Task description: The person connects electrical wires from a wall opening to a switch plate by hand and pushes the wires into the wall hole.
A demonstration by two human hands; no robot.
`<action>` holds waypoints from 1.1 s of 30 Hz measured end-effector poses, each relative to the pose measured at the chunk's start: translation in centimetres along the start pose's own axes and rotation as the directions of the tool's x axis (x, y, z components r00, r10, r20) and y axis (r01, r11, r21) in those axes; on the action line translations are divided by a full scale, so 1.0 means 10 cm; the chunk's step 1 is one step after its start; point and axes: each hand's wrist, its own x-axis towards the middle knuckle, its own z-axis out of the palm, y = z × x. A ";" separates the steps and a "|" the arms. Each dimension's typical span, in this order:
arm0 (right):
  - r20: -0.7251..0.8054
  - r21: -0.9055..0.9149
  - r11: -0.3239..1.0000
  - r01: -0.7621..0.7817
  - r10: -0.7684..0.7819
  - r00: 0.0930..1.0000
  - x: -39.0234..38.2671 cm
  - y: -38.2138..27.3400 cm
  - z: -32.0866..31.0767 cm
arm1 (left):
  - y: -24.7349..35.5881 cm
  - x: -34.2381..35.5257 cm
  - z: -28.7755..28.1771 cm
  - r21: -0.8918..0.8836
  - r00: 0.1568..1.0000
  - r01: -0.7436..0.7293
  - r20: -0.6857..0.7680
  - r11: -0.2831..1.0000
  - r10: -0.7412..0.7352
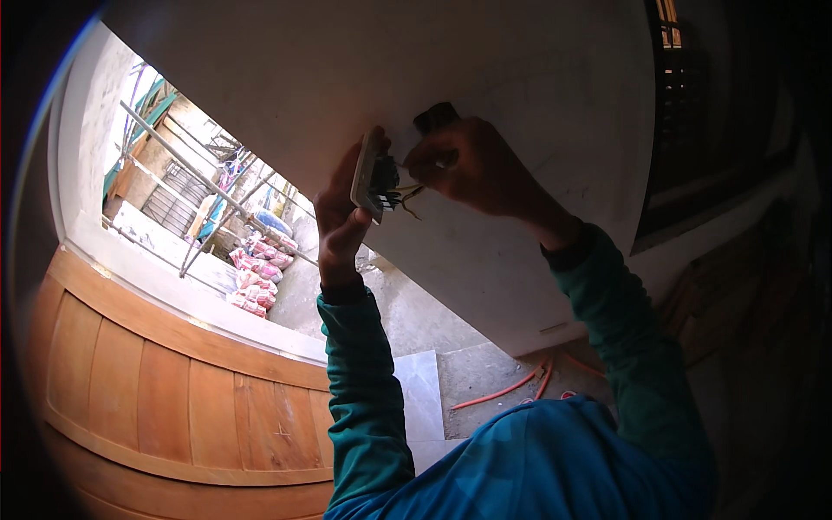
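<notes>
My left hand is closed round a pale rectangular switch or socket plate, held tilted on edge, its dark back with terminals facing right. Loose yellowish wires run from that back. Just to the right, my right hand pinches close to the wires and terminals; what lies between its fingertips is too small and dark to make out. Behind it, a dark square opening shows in the white wall, partly hidden by my fingers.
At left, an open doorway looks onto scaffold poles and stacked sacks. A panelled wooden door fills the lower left. Orange conduits lie on the floor below the wall; a dark window is at right.
</notes>
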 end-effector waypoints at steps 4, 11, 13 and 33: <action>0.023 -0.021 0.999 -0.033 0.033 0.999 0.02 -0.03 -0.02 | 0.03 0.03 -0.04 0.020 0.999 0.012 0.037 1.000 -0.013; 0.038 -0.015 0.996 -0.089 0.089 0.995 0.02 -0.05 -0.05 | 0.08 0.08 -0.07 0.023 0.992 0.038 0.115 0.999 -0.040; 0.028 -0.014 0.999 -0.044 0.044 0.999 0.01 0.00 -0.02 | 0.10 0.10 -0.09 0.025 0.991 0.053 0.118 0.998 -0.055; 0.096 -0.052 0.998 -0.018 0.023 0.995 0.21 0.03 -0.01 | 0.40 0.33 -0.10 0.225 0.963 0.087 0.229 0.970 -0.140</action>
